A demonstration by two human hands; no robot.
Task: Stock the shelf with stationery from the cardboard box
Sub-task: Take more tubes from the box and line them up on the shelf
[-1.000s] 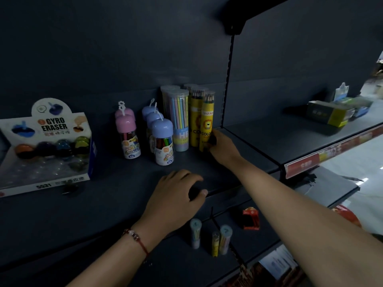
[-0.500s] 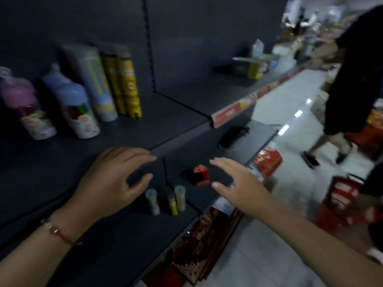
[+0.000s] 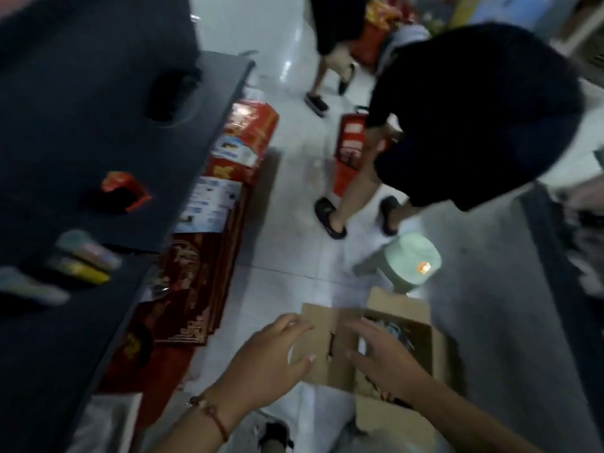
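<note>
The cardboard box sits open on the floor at the lower centre of the frame. Above it the right hand spreads its fingers loosely, grasping nothing. The left hand, lower centre-left, is likewise relaxed and empty, beside the box flap. The dark shelf fills the left

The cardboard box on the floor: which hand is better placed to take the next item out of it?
Probably the right hand. It reaches open over the open part of the cardboard box, where the contents show. The left hand is also open, but over the folded flap at the box's left side.
</note>
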